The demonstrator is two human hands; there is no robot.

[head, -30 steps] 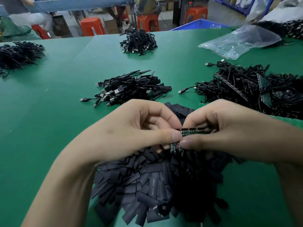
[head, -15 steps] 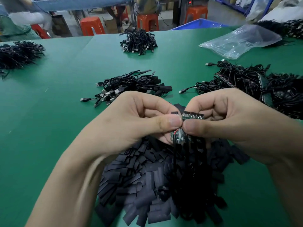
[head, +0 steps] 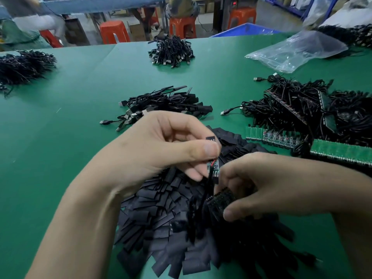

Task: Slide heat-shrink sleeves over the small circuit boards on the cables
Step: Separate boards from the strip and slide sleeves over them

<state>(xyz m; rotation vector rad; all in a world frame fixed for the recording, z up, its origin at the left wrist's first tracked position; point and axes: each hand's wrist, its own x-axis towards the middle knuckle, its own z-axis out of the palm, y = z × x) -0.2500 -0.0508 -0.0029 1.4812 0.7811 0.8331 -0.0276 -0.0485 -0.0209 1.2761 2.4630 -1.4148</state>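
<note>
The right hand (head: 267, 184) had dropped away from the left hand (head: 161, 150) toward the near edge of the worktop (head: 60, 158), so the two thumb tips no longer met. The green strip it had pinched was out of sight. A dark, blurred bundle (head: 220, 201) sat under its thumb instead. One small board (head: 213, 165) with a red wire remained at the left hand's fingertips. Beyond the lowered right hand, green board strips (head: 259, 134) on the worktop had come into view.

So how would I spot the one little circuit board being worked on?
On the green table, find the heap of flat black sleeves nearest the camera. Above it the left hand pinches a tiny green board with a red wire and a black cable hanging down. Unlike the long green board strips at right, it is single.
</note>
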